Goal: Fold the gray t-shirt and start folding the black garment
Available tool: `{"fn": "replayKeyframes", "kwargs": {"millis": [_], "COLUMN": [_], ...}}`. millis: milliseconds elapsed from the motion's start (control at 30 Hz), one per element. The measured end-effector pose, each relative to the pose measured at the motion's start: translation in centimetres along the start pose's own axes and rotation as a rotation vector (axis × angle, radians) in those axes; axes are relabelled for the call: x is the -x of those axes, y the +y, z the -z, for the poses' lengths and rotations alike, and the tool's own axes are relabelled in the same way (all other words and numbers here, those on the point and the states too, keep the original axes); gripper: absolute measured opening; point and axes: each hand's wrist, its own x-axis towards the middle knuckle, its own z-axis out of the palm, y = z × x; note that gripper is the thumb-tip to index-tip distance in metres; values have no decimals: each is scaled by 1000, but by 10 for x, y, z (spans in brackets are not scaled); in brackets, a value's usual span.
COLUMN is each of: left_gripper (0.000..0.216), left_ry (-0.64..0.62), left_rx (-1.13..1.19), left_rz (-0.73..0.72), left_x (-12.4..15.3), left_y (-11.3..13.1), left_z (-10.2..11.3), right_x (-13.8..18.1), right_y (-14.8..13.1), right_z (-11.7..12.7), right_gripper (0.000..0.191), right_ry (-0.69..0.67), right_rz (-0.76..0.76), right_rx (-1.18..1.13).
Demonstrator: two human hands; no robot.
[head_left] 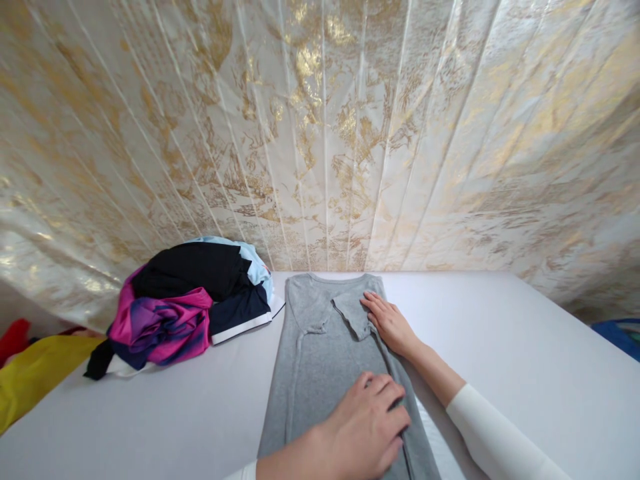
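Head view, matte grey shirt (325,380) folded narrow, right hand (393,325) flat, left hand (365,427) curled, grip unclear

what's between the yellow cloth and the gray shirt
In the head view, a clothes pile on the white surface lies between yellow cloth and gray shirt.

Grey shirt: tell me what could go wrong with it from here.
The folded sleeve under the right hand's fingertips might shift or crease if that hand slides. The left hand, fingers curled over the grey shirt, could drag the fabric crooked. The clothes pile close beside might slump against it.
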Motion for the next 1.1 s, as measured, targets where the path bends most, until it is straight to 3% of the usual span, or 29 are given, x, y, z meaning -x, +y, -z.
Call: {"fn": "replayKeyframes", "kwargs": {"millis": [267,467,733,967,1100], "left_gripper": [24,32,31,32,44], "left_ry": [39,132,156,33,-28], "left_rx": [-119,-349,-344,-151,5], "left_rz": [-254,-293,-261,-297,-85], "left_x": [17,38,42,52,65], "left_y": [16,19,28,37,28], "left_z": [-22,-35,-46,-26,3], "right_x": [2,30,28,32,53], "right_y": [-3,-23,-33,-36,-50], "right_z": [10,10,3,11,26], "right_gripper": [41,44,57,65,61], "right_ry": [-13,50,-88,-124,-57], "right_rz": [-6,27,-49,-51,6], "right_rx": [-38,-105,74,43,-34]}}
